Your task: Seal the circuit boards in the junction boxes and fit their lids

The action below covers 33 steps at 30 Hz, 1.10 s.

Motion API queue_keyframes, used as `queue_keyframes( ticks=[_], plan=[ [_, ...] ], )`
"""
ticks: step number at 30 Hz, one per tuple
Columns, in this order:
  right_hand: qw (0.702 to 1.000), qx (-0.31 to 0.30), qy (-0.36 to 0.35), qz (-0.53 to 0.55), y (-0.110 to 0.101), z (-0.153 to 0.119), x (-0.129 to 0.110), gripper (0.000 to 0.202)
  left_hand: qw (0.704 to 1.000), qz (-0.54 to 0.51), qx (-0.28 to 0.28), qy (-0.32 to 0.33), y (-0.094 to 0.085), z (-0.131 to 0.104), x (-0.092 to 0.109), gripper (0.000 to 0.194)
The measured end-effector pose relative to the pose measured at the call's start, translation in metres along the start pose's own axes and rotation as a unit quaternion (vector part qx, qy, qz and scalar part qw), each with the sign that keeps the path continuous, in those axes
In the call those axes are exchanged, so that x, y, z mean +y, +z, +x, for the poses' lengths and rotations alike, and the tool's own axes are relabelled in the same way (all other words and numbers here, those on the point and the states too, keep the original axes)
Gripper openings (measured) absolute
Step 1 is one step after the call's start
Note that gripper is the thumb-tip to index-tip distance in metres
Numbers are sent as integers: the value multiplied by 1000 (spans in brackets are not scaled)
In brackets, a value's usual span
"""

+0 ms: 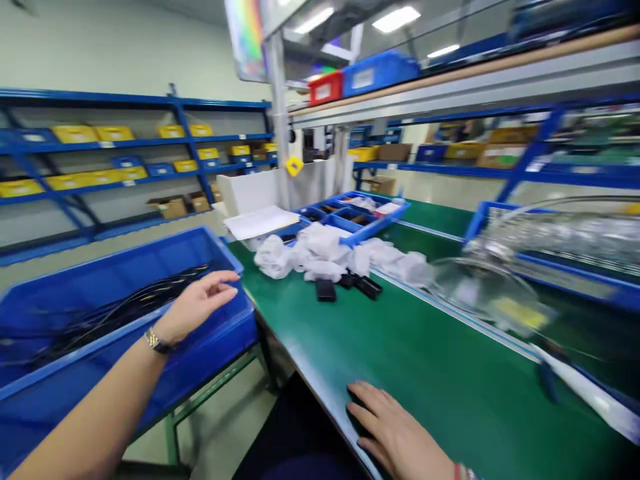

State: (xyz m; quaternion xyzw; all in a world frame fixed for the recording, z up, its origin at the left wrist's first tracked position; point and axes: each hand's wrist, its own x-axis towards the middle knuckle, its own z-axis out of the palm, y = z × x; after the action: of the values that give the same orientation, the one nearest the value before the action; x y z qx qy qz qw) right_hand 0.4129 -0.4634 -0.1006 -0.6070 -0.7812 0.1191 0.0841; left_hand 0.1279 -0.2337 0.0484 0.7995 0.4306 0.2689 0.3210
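The cables (145, 300) lie in a loose, dark bundle along the blue bin (125, 257), beside the desk (425, 360); each looks light, bendy and a little springy, likely to tangle more than break; the best hold is probably around several strands near the bundle's end by the left hand (203, 303). The hands are well apart; the left hangs over the bin's near rim, fingers loosely bent, nothing visible in its grasp; the right hand (395, 427) is spread palm down at the desk's edge. The desk top is green, smooth and slightly glossy; black parts (326, 290) lie by crumpled white bags (320, 247); beyond, blue shelves (187, 140) bear yellow and blue boxes (75, 134) against a pale wall (125, 47).
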Motion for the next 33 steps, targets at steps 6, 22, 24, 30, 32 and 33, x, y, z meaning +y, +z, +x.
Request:
queue_keyframes(
  ticks=[6,22,24,30,32,33],
  plan=[
    [994,65,-75,48,24,51,7,39,958,221,163,-81,-123,13,-16,46],
    [970,172,170,4,26,-1,43,37,943,232,-110,209,231,175,1,66],
    [963,177,203,6,27,-16,48,38,945,245,-102,194,240,187,-6,66],
    [947,226,230,6,30,-17,58,38,940,275,-75,186,262,182,-5,60],
    [943,247,224,-9,27,-7,67,40,938,275,-74,195,269,175,-1,55],
    [940,258,221,-20,25,1,73,42,938,273,-76,201,273,171,2,54]
  ],
)
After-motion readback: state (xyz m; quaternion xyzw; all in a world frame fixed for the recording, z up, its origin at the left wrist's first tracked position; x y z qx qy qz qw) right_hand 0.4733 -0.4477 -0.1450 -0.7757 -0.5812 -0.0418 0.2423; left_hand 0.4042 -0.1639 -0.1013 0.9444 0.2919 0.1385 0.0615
